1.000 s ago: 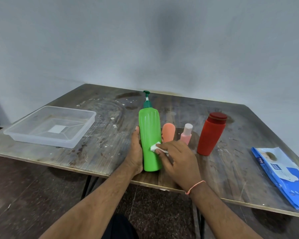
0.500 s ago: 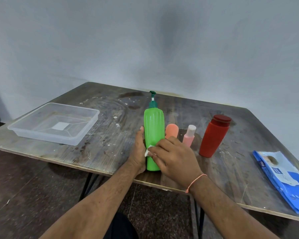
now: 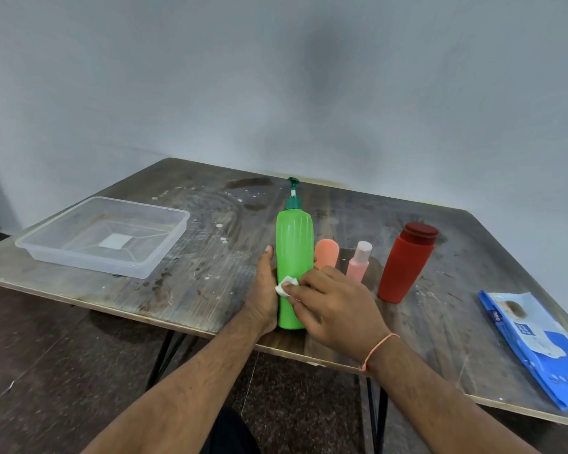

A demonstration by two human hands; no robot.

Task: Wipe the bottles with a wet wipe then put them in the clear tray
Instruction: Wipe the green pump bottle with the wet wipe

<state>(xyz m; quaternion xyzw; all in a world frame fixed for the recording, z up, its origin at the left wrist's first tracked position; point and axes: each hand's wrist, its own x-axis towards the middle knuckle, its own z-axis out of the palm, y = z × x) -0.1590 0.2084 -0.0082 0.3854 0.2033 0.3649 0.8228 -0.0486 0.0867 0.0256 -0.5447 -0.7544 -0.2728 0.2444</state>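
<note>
A tall green pump bottle (image 3: 294, 244) stands upright near the table's front edge. My left hand (image 3: 264, 290) grips its left side. My right hand (image 3: 333, 306) pinches a small white wet wipe (image 3: 286, 285) and presses it against the bottle's lower front. Behind my right hand stand an orange bottle (image 3: 326, 253) and a small pink bottle (image 3: 358, 265). A red bottle (image 3: 405, 262) stands further right. The clear tray (image 3: 158, 257) lies with nothing in it at the left of the table.
A blue pack of wet wipes (image 3: 535, 345) lies at the right front edge of the worn wooden table (image 3: 194, 283). A grey wall rises behind the table. Dark floor shows below the front edge.
My right hand has slid the wipe leftward across the green bottle's lower front. My left hand keeps its hold on the bottle.
</note>
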